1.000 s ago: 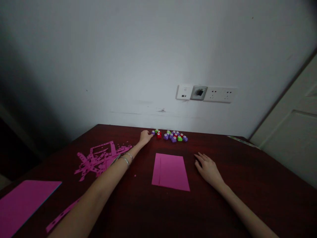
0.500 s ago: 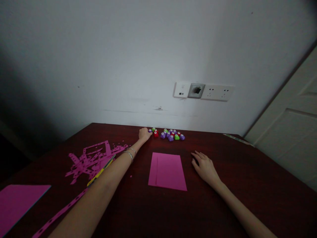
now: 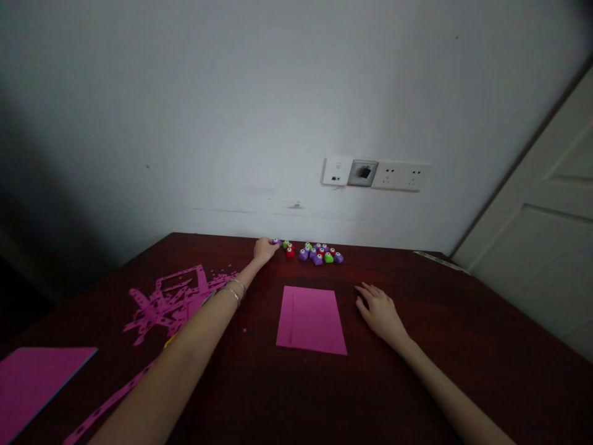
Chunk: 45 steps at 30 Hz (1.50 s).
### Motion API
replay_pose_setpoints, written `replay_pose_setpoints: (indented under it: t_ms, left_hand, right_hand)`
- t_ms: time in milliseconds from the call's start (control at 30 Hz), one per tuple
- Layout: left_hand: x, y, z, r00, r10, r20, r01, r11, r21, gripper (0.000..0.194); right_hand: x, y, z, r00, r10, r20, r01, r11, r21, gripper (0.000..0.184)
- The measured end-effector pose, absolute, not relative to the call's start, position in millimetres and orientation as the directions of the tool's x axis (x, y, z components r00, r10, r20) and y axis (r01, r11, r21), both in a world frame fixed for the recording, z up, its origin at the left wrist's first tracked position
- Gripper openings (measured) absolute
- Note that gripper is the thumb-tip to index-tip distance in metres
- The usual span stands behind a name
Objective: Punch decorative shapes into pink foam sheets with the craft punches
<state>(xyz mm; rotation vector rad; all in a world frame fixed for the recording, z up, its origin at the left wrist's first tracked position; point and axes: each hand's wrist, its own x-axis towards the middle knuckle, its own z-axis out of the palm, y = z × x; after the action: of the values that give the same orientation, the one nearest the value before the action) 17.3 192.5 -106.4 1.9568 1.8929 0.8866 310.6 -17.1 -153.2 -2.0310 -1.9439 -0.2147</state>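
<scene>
**Purple paper punch (image 3: 276,241) pinched in the left hand (image 3: 265,249) at the far side of the table (image 3: 393,395)**

It sits just left of a green punch (image 3: 286,244) and a red punch (image 3: 290,253). The right hand (image 3: 378,313), fingers loosely spread, rests palm-down just right of a pink sheet (image 3: 312,320).

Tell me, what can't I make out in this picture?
All in the head view:
Purple paper punch: partly covered by the left hand, so the grip is unclear.
Yellow tool: mostly hidden behind the left forearm.
Punched pink strip: partly behind that same forearm.
Pink sheet at far left: cut off by the left edge.
Tiny pink bits: too small to tell their shapes.
</scene>
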Motion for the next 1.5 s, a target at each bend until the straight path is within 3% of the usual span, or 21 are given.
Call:
replay_pose_setpoints:
  t_ms: [167,300,467,700,867,1000,1500]
  left_hand:
    - [4,175,-79,0.140,0.934,0.329,0.687,-0.330,0.648,0.031]
    - [-6,143,-61,0.445,0.815,0.370,0.472,-0.565,0.677,0.027]
    - [-8,97,-52,0.591,0.744,0.311,0.408,-0.609,0.680,0.028]
    - [-2,71,-50,0.651,0.719,0.242,0.406,-0.599,0.690,0.027]
    - [8,57,-46,0.731,0.637,0.245,0.337,-0.649,0.682,0.024]
    - [16,47,-46,0.759,0.579,0.299,0.312,-0.725,0.614,0.023]
    - [29,31,-49,0.811,0.505,0.297,0.270,-0.772,0.575,0.022]
  right_hand:
    - [310,-18,-153,0.066,0.942,0.328,0.991,-0.024,-0.131,0.042]
    - [310,-18,-154,0.063,0.943,0.328,0.992,-0.022,-0.127,0.042]
    - [311,-18,-154,0.048,0.940,0.337,0.991,-0.001,-0.137,0.042]
    - [314,-19,-153,0.055,0.936,0.347,0.974,0.026,-0.225,0.041]
    - [294,-25,-120,0.016,0.898,0.440,0.841,0.226,-0.492,0.038]
    - [255,-34,-84,-0.163,0.911,0.379,0.600,0.397,-0.695,0.035]
    - [224,-40,-69,-0.296,0.877,0.378,0.601,0.479,-0.640,0.021]
